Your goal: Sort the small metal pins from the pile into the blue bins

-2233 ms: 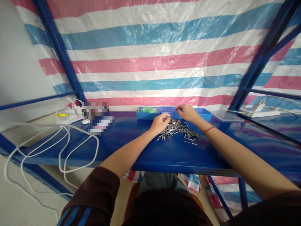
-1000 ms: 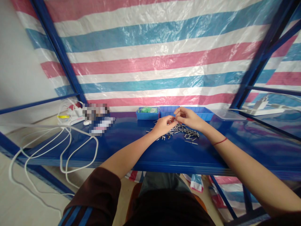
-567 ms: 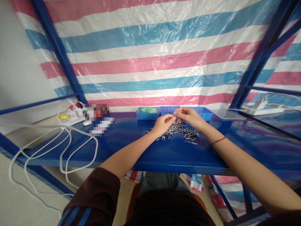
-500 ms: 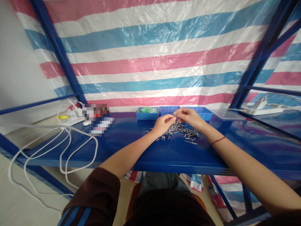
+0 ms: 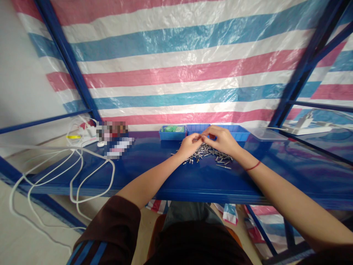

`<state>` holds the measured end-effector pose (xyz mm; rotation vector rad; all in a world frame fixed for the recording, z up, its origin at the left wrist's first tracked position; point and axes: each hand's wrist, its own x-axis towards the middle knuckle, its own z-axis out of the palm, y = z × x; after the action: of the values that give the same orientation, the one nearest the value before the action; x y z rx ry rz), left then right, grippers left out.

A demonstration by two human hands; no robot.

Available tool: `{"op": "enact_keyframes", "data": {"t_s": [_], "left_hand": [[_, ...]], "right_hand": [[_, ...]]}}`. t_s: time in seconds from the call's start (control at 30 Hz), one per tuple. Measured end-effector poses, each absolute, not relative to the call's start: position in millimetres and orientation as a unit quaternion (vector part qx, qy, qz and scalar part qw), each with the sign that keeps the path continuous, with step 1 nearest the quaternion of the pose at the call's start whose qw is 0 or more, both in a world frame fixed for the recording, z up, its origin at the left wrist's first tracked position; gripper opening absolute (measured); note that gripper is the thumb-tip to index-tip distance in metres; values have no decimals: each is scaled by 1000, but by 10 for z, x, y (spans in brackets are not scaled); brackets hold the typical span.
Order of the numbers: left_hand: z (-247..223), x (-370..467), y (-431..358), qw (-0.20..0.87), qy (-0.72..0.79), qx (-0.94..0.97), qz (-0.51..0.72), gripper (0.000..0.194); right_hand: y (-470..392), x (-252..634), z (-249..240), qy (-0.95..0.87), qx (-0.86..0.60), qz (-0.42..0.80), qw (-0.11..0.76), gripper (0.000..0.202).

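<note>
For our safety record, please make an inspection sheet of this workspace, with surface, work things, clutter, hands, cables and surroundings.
Surface: blue table, shiny.
Work things: metal pins in a loose pile; blue bins behind, leftmost holding green items.
Clutter: blurred items, left; clear plastic piece, right.
Hands: left hand and right hand, close together near the pins; anything held is hidden.
Cables: white cables hang over the table's front edge, left.
Surroundings: striped sheet behind, blue posts.

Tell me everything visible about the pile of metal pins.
The pile is a loose, jumbled spread of thin, silvery-grey, metal-looking pins pointing various ways. It lies on the blue table, nearer the person than the blue bins, with one pin apart at its near side. The left hand and right hand partly hide it; whether they touch it cannot be told.
</note>
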<state>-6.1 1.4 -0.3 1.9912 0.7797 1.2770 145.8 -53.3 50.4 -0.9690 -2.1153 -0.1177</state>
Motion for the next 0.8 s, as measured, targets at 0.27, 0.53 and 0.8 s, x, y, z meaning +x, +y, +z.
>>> {"op": "enact_keyframes", "data": {"t_s": [0.27,0.53,0.8], "left_hand": [[-28,-66,40,312,329,735,504,27],[-33,-79,44,321,357,728,489,29],[17,-97,-17,307,382,744,455,26]], "right_hand": [[-450,1561,481,-825,-418,-31,379,22],[-74,1739,528,-735,-536,-82,408,32],[341,1779,515,-717,-621,-111,298,27]]}}
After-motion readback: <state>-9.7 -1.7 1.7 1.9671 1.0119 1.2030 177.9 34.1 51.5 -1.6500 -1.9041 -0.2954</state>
